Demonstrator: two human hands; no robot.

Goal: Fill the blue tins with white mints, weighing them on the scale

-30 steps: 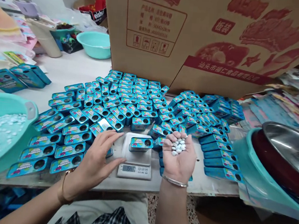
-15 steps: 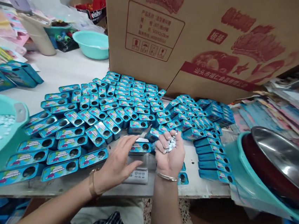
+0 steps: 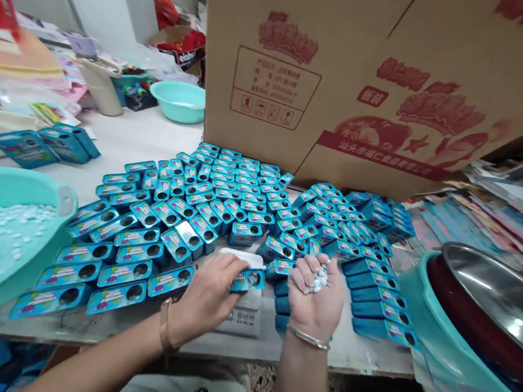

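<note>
Blue, glossy, round-cornered box (image 3: 254, 280) with a dark round patch at one end sat on or just above the small white digital scale (image 3: 242, 325), and the person's left hand (image 3: 211, 286) had hold of its left end, grip closed in to about the box's width. Couldn't tell if the base touched the pan, since the hand covered that bit. Either way, any push from those fingers could've thrown the reading off, and the display looked mostly hidden too.

Right hand (image 3: 316, 303) was palm up just beside it, fingers curled partway over a small heap of pale, pebble-like pieces (image 3: 320, 280). That grip looked loose on top, so a tilt or bump might've dropped some onto the scale or the white desk (image 3: 129, 134).

Other worry was elbow room: packed rows of matching blue boxes (image 3: 140, 255) stood near on the left and behind, so swinging the held one carelessly could've clipped and toppled a few.
</note>
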